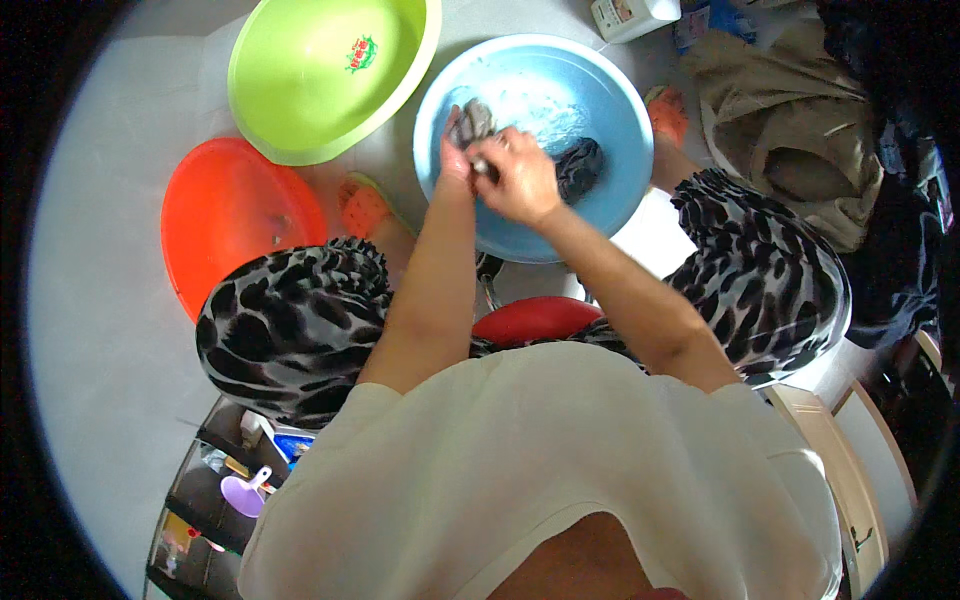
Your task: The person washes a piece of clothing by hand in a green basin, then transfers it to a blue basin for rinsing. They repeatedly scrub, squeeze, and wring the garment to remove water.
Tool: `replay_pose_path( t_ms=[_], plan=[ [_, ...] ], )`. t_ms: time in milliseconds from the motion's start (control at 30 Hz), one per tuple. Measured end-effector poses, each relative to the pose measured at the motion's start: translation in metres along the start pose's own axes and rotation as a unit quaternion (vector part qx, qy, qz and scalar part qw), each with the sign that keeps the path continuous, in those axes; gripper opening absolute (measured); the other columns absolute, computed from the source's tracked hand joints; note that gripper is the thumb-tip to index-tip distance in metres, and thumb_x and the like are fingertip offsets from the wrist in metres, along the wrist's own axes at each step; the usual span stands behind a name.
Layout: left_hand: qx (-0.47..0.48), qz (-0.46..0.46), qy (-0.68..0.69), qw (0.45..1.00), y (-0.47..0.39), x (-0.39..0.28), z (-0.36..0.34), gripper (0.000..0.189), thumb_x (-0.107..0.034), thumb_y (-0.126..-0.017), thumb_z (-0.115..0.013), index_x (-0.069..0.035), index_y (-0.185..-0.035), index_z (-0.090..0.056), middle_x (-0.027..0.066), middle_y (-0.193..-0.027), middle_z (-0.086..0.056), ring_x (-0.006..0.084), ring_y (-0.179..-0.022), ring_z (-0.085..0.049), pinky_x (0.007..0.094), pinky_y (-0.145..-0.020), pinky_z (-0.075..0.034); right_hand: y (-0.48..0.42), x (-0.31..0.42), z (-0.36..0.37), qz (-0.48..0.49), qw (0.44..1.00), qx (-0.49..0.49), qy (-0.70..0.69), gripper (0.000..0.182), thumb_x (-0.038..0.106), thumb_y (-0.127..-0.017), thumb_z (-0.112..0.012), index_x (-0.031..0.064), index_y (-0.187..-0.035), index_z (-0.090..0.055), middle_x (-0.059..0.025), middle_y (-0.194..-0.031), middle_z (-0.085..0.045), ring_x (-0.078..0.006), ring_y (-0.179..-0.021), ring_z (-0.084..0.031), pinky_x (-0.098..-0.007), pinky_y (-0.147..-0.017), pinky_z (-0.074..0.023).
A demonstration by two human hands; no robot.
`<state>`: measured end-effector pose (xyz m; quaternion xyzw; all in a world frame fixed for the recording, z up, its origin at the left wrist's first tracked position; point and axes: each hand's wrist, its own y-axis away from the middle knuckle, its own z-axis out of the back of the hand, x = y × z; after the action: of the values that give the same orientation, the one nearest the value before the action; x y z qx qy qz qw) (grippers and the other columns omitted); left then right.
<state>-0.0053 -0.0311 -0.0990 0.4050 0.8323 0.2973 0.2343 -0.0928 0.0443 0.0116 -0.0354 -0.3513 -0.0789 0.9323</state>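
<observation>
A light blue plastic basin point(630, 172) with sudsy water stands on the floor before me. My left hand point(455, 150), its thumb raised, is over the basin's left side, against a wet grey cloth item point(474, 122). Closed around part of that bunched cloth, my right hand point(517, 171) presses close to my left wrist; its exact grip is partly hidden. Right of my right hand, a dark wet cloth item point(579, 169) lies in the water.
A green basin point(300, 82) and a red basin point(225, 217) stand at the left. Brown clothing point(795, 127) lies at the right, below a white container point(630, 19). I sit on a red stool point(536, 320), between shelves point(202, 487) and a wooden cabinet door point(832, 457).
</observation>
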Motion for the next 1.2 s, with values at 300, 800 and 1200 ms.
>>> replay_pose_path(
  t_ms=[300, 800, 1200],
  plan=[
    [-0.030, 0.053, 0.016, 0.998, 0.023, 0.050, -0.003, 0.042, -0.042, -0.090, -0.050, -0.004, -0.106, -0.055, 0.0080, -0.095, -0.061, 0.0201, -0.079, -0.059, 0.0350, -0.070, -0.050, -0.006, 0.023, 0.019, -0.160, 0.982, 0.103, 0.001, 0.040, 0.045, -0.084, -0.052, 0.0134, -0.107, -0.059, -0.0219, -0.094, -0.062, -0.0376, -0.087, -0.061, -0.0437, -0.073, -0.0498],
    [-0.125, -0.101, -0.693, 0.703, 0.064, 0.059, 0.016, 0.029, -0.013, -0.073, -0.069, -0.003, -0.096, -0.055, 0.0088, -0.091, -0.061, 0.0219, -0.083, -0.057, 0.0351, -0.076, -0.044, -0.006, -0.078, 0.079, -0.346, 0.921, -0.165, -0.064, 0.036, 0.035, -0.083, -0.058, 0.0057, -0.103, -0.055, -0.0201, -0.106, -0.058, -0.0373, -0.100, -0.056, -0.0427, -0.086, -0.0437],
    [-0.121, -0.335, -0.272, 0.894, 0.139, -0.021, -0.096, 0.040, -0.014, -0.086, -0.057, -0.005, -0.121, -0.040, 0.0128, -0.121, -0.045, 0.0230, -0.095, -0.056, 0.0352, -0.062, -0.054, 0.005, -0.078, 0.133, -0.218, 0.868, -0.404, -0.190, 0.034, 0.027, -0.085, -0.060, -0.0037, -0.094, -0.048, -0.0197, -0.089, -0.055, -0.0259, -0.080, -0.052, -0.0384, -0.075, -0.0432]
  ],
)
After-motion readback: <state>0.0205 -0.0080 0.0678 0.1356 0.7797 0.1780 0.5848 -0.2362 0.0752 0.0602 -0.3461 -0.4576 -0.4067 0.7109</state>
